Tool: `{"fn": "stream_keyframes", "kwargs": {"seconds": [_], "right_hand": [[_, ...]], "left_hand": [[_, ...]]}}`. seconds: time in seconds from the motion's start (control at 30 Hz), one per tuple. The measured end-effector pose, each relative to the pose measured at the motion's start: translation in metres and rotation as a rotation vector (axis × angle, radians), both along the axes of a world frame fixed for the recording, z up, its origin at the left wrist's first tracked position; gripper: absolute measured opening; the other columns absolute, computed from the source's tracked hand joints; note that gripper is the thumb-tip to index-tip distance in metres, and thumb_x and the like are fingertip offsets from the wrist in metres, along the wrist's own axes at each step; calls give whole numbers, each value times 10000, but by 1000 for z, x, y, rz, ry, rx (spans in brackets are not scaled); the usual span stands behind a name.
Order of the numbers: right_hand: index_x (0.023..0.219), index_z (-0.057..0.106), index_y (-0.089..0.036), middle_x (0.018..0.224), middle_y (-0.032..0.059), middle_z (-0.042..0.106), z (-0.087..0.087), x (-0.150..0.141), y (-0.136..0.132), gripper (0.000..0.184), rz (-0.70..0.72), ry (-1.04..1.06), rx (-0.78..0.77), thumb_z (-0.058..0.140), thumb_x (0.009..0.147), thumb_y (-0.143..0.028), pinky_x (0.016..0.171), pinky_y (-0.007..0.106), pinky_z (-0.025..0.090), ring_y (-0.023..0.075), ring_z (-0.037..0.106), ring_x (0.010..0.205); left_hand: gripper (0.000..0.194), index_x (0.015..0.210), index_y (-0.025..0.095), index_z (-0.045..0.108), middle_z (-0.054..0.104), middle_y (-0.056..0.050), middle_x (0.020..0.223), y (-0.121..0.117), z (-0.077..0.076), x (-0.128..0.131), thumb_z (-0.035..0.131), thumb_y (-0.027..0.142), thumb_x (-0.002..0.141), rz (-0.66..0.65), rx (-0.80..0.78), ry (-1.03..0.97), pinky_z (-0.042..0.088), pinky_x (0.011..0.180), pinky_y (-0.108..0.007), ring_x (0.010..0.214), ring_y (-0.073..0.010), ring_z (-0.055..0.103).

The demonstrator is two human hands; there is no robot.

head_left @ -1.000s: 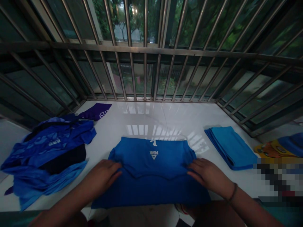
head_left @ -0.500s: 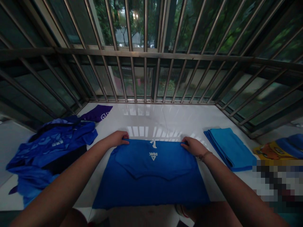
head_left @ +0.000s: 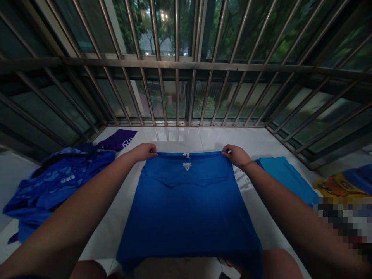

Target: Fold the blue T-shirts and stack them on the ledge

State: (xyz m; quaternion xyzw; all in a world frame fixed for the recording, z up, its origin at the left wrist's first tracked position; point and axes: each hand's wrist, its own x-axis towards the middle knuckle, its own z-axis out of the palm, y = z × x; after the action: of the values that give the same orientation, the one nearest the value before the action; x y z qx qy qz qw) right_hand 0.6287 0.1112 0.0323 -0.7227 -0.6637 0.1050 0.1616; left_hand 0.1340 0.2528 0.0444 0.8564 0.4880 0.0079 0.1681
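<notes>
A blue T-shirt (head_left: 188, 205) with a white PEAK logo is stretched between my hands, its near end hanging over the ledge's front edge. My left hand (head_left: 147, 152) pinches the far left corner of the shirt between thumb and fingers. At the far right corner, my right hand (head_left: 236, 155), with a band on the wrist, grips the cloth the same way. The far edge is pulled straight and taut between them. A fold with a curved edge shows in the cloth just below the logo.
Crumpled blue clothes (head_left: 66, 170) and a purple cloth (head_left: 120, 139) lie left on the white tiled ledge (head_left: 162, 135). A folded light-blue cloth (head_left: 286, 174) lies to the right, a yellow and blue cloth (head_left: 345, 182) beyond it. Metal bars (head_left: 186, 66) stand behind.
Both hands have moved away from me toward the bars, drawing the shirt's far edge with them. More of the shirt is stretched out, and my right forearm covers part of the folded cloth.
</notes>
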Motion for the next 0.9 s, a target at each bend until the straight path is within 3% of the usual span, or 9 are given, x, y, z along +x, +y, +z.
{"fn": "stream_keyframes", "kwargs": {"seconds": [0.13, 0.2, 0.27, 0.33, 0.4, 0.53, 0.63, 0.77, 0.9], "right_hand": [[1040, 737, -198, 1007, 91, 772, 27, -2, -9, 143, -26, -30, 141, 701, 975, -321, 890, 345, 524, 244, 694, 917], [1074, 735, -205, 1045, 97, 765, 34, 1, -32, 172, -19, -34, 220, 689, 997, -352, 895, 361, 545, 250, 704, 918], [1104, 732, -218, 1064, 96, 763, 31, 4, -69, 208, 34, -24, 294, 667, 1030, -401, 877, 372, 576, 248, 718, 890], [1134, 729, -231, 1095, 101, 770, 17, 6, -115, 250, 126, -10, 324, 629, 1068, -450, 902, 396, 609, 263, 744, 934], [1160, 735, -243, 1154, 109, 780, -4, 5, -162, 265, 225, -8, 284, 608, 1087, -464, 992, 440, 620, 293, 757, 1071], [1128, 796, -276, 1315, 103, 777, -47, -1, -234, 245, 381, -21, 90, 608, 1094, -430, 1055, 467, 636, 296, 754, 1189], [1188, 807, -297, 1411, 97, 745, -59, -3, -256, 269, 352, -20, 83, 597, 1105, -442, 1116, 476, 619, 289, 740, 1255], [1228, 782, -262, 1277, 116, 769, -52, -2, -246, 307, 225, -35, 143, 584, 1105, -462, 1067, 456, 637, 285, 757, 1176], [1251, 772, -220, 1248, 139, 758, -47, -11, -229, 329, 200, -84, 112, 583, 1102, -445, 1062, 452, 630, 290, 753, 1148]], "left_hand": [[269, 989, 222, 702, 784, -68, 1016, -30, 23, -12, 650, 484, 963, 14, 147, -108, 503, 841, -346, 958, -267, 718], [276, 1020, 223, 710, 774, -71, 1010, -64, 29, -23, 647, 491, 1001, -28, 233, -186, 514, 860, -367, 956, -272, 720], [258, 1038, 228, 727, 770, -71, 996, -108, 25, -35, 638, 470, 1043, -108, 302, -238, 522, 894, -391, 968, -275, 721], [216, 1069, 237, 733, 785, -72, 1042, -158, 9, -48, 617, 418, 1081, -192, 307, -237, 525, 951, -415, 1011, -271, 727], [149, 1095, 253, 737, 805, -67, 1124, -207, -20, -59, 614, 337, 1085, -248, 255, -195, 534, 1012, -439, 1072, -268, 740], [320, 1278, 297, 761, 751, -78, 1479, -272, -83, -80, 580, 197, 1033, -163, 241, -64, 510, 1176, -545, 1303, -311, 729], [348, 1328, 278, 772, 704, -108, 1557, -286, -101, -90, 568, 253, 1047, -50, 269, -43, 503, 1216, -586, 1353, -338, 715], [382, 1394, 252, 760, 755, -133, 1465, -282, -91, -84, 630, 396, 1065, -2, 313, -79, 562, 1160, -559, 1321, -352, 723], [400, 1451, 289, 738, 745, -107, 1486, -275, -84, -61, 660, 360, 1065, -100, 344, -93, 554, 1164, -541, 1343, -341, 706]]}}
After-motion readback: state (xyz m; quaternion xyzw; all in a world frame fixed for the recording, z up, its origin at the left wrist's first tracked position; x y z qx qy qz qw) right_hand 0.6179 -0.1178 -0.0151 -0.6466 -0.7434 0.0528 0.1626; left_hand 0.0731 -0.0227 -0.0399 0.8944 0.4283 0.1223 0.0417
